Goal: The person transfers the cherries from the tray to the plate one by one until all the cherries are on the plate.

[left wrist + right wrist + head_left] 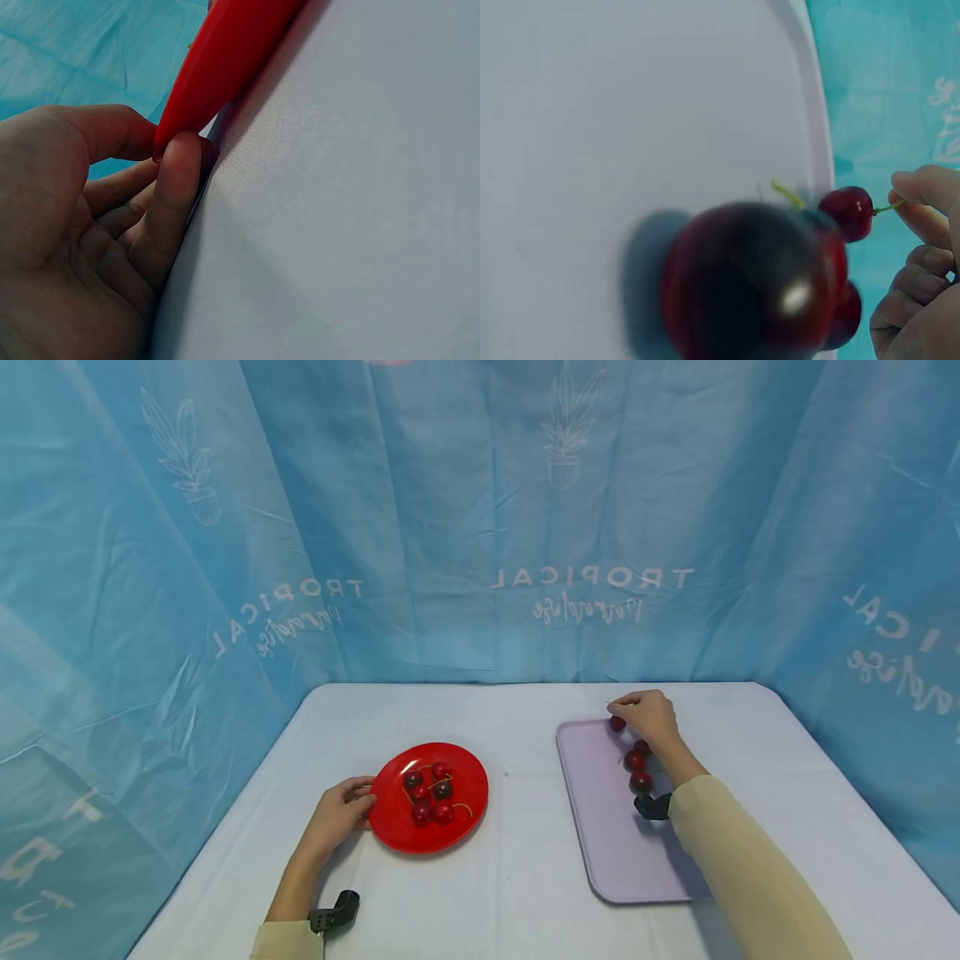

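At the left, my left hand (337,814) pinches the near rim of a round red plate (470,777) between thumb and fingers. In the left wrist view the plate's edge (206,82) tilts up off the white cloth. Several dark red cherries (420,812), some with stems, lie grouped on it. On the right, my right hand (651,718) holds one cherry (617,723) by its thin green stem, over the far edge of a pale purple tray (600,835). The right wrist view shows the stem between my fingertips, with the cherry (847,213) hanging free of them.
More cherries (641,782) lie in a row on the tray under my right forearm; one (742,285) looms large before the right wrist camera. White cloth (517,860) covers the table between plate and tray. Blue printed curtains (450,527) enclose the back and sides.
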Available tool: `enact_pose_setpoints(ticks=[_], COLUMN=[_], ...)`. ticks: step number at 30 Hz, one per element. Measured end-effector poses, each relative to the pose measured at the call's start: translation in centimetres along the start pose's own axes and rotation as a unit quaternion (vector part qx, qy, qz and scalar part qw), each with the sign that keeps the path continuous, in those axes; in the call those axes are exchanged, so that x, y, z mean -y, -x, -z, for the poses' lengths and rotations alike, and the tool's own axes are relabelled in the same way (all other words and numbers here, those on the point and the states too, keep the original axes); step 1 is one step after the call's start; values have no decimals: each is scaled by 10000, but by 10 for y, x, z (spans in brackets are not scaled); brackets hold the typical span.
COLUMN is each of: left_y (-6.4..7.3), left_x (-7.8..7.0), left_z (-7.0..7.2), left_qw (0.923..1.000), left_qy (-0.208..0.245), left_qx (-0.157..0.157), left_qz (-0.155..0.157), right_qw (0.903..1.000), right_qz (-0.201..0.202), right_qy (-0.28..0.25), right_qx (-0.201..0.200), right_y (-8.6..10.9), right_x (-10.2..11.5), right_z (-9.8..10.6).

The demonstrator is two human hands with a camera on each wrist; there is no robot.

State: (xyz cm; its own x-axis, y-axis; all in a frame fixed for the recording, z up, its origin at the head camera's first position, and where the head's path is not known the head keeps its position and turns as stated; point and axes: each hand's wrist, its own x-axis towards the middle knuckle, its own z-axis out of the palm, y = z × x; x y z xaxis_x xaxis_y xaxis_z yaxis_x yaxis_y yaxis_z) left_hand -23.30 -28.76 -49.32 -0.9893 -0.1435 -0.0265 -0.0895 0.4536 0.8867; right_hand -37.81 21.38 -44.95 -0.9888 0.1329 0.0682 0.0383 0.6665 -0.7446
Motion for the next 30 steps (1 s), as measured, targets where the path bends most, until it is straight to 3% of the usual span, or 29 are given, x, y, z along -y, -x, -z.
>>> enact_pose_setpoints(ticks=[5, 11, 19, 30], left_y=[0, 2, 1, 0], left_x=[0, -1, 1, 1], left_z=[2, 1, -1, -1], left_qw=[10000, 10000, 10000, 9999], left_qy=[65, 80, 45, 120], left_qx=[4, 11, -46, 13], left_qz=[32, -46, -63, -12], right_qw=[9997, 9994, 9943, 9895], right_qz=[-49, 277, 808, 814], right_qy=[-168, -164, 636, 1187], right_qx=[162, 137, 280, 135], right_y=[5, 8, 11, 25], right_x=[14, 18, 19, 14], right_z=[0, -6, -12, -6])
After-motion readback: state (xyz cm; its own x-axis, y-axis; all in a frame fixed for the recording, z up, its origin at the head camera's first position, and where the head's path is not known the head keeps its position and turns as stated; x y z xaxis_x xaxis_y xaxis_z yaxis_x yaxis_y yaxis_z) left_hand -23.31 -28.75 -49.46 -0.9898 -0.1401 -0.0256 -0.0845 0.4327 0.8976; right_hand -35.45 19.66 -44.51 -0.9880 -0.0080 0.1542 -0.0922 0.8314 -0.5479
